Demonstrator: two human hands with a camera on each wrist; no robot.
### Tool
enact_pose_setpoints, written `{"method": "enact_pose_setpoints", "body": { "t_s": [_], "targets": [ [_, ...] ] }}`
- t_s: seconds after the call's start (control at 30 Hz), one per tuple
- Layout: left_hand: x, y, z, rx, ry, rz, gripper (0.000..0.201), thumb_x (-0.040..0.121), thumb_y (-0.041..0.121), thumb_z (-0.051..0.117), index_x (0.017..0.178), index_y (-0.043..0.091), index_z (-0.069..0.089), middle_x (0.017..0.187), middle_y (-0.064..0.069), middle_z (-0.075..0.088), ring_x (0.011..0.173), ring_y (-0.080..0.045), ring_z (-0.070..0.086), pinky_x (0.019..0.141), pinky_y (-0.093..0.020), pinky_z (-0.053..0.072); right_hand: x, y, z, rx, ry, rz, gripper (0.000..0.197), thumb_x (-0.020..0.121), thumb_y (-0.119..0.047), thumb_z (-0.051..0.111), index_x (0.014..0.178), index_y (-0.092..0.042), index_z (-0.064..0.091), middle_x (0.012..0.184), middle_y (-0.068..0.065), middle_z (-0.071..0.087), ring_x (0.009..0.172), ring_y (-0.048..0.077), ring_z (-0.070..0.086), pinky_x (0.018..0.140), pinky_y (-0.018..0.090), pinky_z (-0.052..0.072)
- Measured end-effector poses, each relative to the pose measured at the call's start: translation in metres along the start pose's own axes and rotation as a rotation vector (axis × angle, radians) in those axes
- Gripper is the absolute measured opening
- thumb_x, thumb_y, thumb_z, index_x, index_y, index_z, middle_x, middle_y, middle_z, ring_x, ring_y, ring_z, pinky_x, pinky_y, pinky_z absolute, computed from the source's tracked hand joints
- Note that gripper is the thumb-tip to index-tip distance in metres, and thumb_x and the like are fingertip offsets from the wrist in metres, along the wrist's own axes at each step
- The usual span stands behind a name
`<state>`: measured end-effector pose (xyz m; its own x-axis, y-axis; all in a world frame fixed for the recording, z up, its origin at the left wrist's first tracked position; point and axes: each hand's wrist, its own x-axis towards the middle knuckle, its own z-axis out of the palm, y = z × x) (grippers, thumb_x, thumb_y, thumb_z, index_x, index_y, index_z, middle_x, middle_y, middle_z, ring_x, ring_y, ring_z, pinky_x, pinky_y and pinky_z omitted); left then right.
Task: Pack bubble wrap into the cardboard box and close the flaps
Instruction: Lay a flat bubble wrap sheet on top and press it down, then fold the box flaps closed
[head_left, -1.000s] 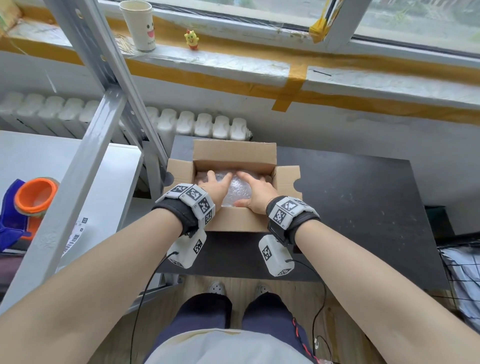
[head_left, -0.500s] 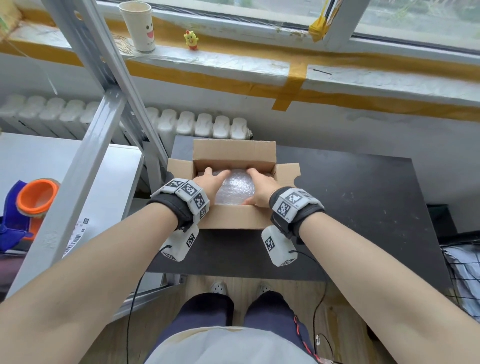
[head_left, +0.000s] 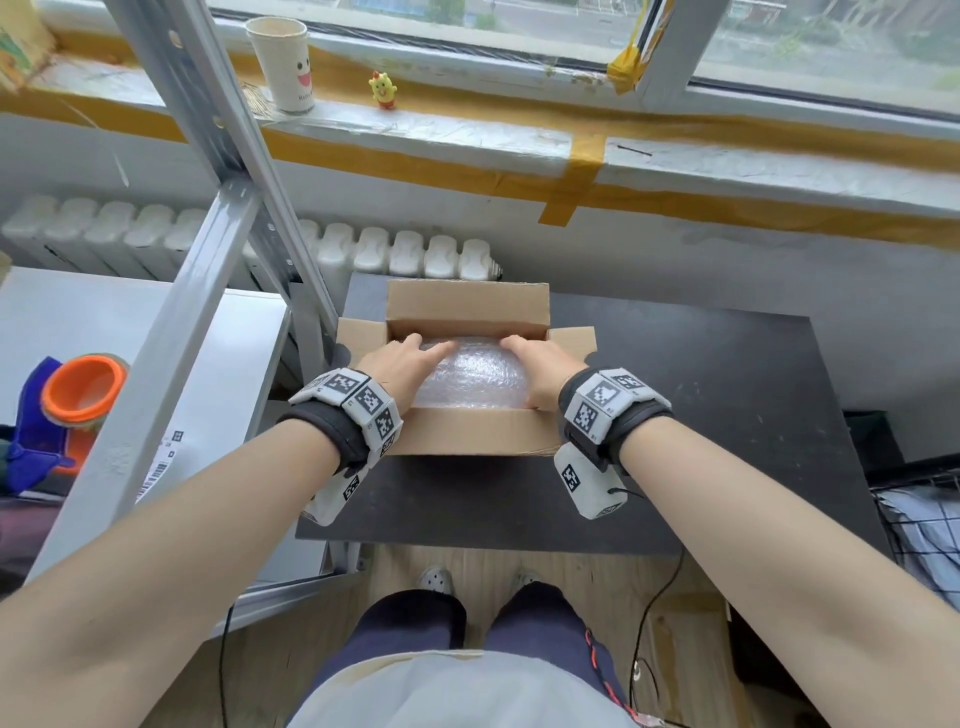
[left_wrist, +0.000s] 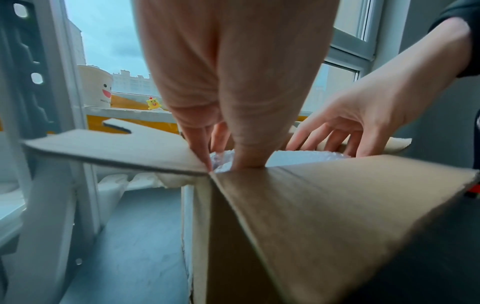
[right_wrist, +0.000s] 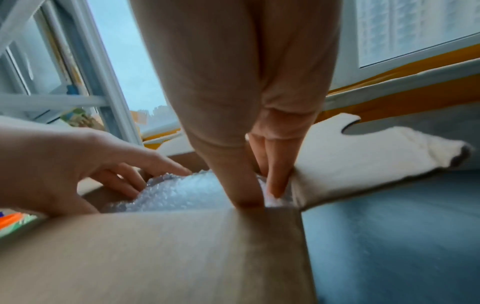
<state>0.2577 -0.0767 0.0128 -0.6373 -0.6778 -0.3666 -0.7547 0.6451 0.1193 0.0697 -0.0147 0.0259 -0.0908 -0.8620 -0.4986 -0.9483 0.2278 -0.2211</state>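
An open cardboard box (head_left: 467, 441) stands on the black table (head_left: 727, 415). Its far flap (head_left: 467, 306) is upright and its side flaps are spread outward. A wad of clear bubble wrap (head_left: 470, 371) bulges above the rim. My left hand (head_left: 410, 353) presses on the wad's left side, fingers stretched into the box. My right hand (head_left: 530, 358) presses on its right side the same way. In the left wrist view the left hand (left_wrist: 226, 162) reaches past the box (left_wrist: 311, 216) rim onto the bubble wrap (left_wrist: 221, 159). In the right wrist view the right hand (right_wrist: 259, 195) pushes down beside the bubble wrap (right_wrist: 182, 191).
A grey metal shelf post (head_left: 208, 208) rises just left of the box. An orange tape roll (head_left: 83, 389) lies on the white surface at far left. A paper cup (head_left: 283, 62) and a yellow chick toy (head_left: 383, 89) sit on the windowsill. A wire basket (head_left: 924, 530) stands at the right.
Both hands have slid apart from the top middle of the bubble wrap to its left and right sides. The wad now bulges up between them.
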Motion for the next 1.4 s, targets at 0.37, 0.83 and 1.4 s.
{"method": "enact_pose_setpoints", "body": {
  "t_s": [0.37, 0.83, 1.4],
  "targets": [
    [-0.015, -0.023, 0.005, -0.067, 0.157, 0.072, 0.058, 0.08, -0.004, 0.061, 0.132, 0.018, 0.048, 0.138, -0.007, 0.044, 0.122, -0.026, 0.047, 0.091, -0.045, 0.048, -0.008, 0.008, 0.012, -0.013, 0.114, -0.044, 0.055, 0.082, 0.01, 0.041, 0.132, -0.013, 0.04, 0.126, 0.013, 0.051, 0.117, 0.034, 0.051, 0.091, 0.051, 0.047],
    [-0.077, 0.005, 0.017, -0.043, 0.147, 0.034, 0.067, 0.081, 0.065, 0.05, 0.133, 0.022, 0.046, 0.14, 0.002, 0.046, 0.134, -0.018, 0.035, 0.114, -0.04, 0.022, -0.071, 0.019, 0.025, 0.146, 0.126, -0.209, 0.077, 0.078, -0.056, 0.064, 0.141, -0.019, 0.038, 0.148, -0.001, 0.04, 0.136, 0.02, 0.035, 0.114, 0.036, 0.028],
    [-0.087, 0.003, 0.05, -0.217, 0.49, -0.069, 0.056, 0.074, 0.006, 0.068, 0.128, 0.011, 0.054, 0.148, -0.024, 0.03, 0.137, -0.038, 0.029, 0.112, -0.048, 0.029, -0.083, 0.041, 0.044, 0.156, 0.329, -0.208, 0.055, 0.079, -0.024, 0.064, 0.132, -0.017, 0.047, 0.142, 0.001, 0.043, 0.132, 0.021, 0.039, 0.114, 0.035, 0.023]
  ]
}}
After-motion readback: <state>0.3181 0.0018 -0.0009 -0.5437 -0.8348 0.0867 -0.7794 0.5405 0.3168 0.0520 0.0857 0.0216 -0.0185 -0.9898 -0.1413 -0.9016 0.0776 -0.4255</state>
